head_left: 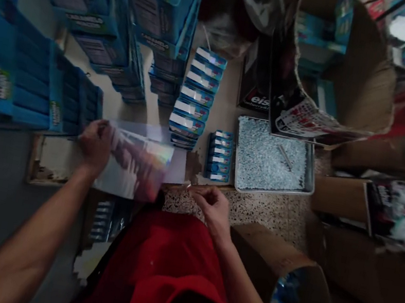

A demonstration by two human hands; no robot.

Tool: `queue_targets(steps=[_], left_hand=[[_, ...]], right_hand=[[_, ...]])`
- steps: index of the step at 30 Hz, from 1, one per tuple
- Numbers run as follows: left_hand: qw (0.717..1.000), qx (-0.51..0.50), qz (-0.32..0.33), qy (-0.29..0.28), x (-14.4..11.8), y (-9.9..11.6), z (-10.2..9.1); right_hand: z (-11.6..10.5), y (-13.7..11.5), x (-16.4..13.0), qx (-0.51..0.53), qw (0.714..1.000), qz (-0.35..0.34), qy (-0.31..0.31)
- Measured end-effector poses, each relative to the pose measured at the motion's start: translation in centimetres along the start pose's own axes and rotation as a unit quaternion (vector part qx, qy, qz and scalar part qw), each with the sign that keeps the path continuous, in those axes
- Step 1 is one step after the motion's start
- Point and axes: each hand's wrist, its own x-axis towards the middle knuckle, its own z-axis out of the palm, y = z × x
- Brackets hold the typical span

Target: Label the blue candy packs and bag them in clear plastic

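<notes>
My left hand (95, 149) is closed on the left edge of a shiny, see-through plastic sheet (139, 169), which hangs over the front of the work table; it could be a flat bag. Close to the table's front edge, my right hand (214, 208) has its thumb and finger pinched together, with a small whitish bit at the tips that is too tiny to name. Just beyond the right hand is a short stack of small blue packs (219, 155). Behind the sheet, a leaning row of blue boxes (196, 93) runs away from me.
Tall stacks of blue cartons (160, 13) fill the left and back. A metal tray (273, 191) holds pale blue bits and a thin metal tool (285, 157). Behind it stands an open cardboard box (367, 81); another open carton (286, 255) is on the floor at right.
</notes>
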Motion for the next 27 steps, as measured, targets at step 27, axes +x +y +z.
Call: queue_targets(steps=[27], left_hand=[[0.861, -0.384, -0.18, -0.279, -15.6, 17.9, 14.4]], right_hand=[[-9.2, 2.8, 11.8, -0.26, 0.965, 0.006, 0.019]])
